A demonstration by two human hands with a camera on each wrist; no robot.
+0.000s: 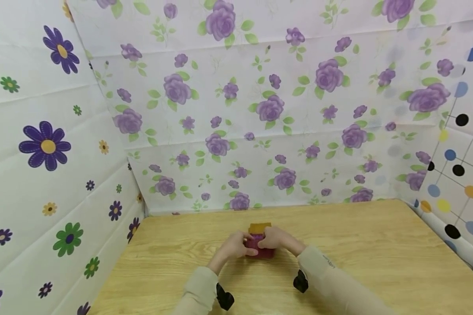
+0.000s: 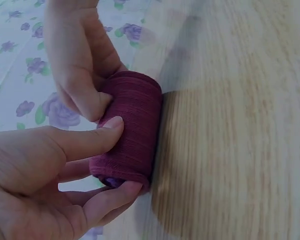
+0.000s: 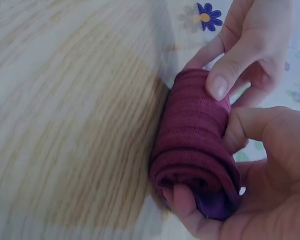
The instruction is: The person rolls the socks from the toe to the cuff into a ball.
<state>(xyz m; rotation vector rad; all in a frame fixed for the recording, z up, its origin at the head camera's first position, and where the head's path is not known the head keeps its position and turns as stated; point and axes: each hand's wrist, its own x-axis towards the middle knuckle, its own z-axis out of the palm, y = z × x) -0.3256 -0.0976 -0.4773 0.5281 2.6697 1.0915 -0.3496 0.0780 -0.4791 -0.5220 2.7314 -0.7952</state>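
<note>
Cloth roll [image 2: 132, 127] gripped at both ends by two hands.
The maroon roll rests on the wooden surface [image 1: 173, 258]. The left hand [image 1: 234, 246] and right hand [image 1: 277, 238] each have fingers curled around one end. An orange patch [image 1: 259, 228] shows just beyond; whether it joins the roll is unclear.

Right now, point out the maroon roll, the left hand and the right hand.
Maroon roll [image 2: 136, 129]: left wrist view, middle of its side.
Left hand [image 1: 234, 246]: head view, back of the hand.
Right hand [image 1: 276, 239]: head view, back of the hand.
</note>
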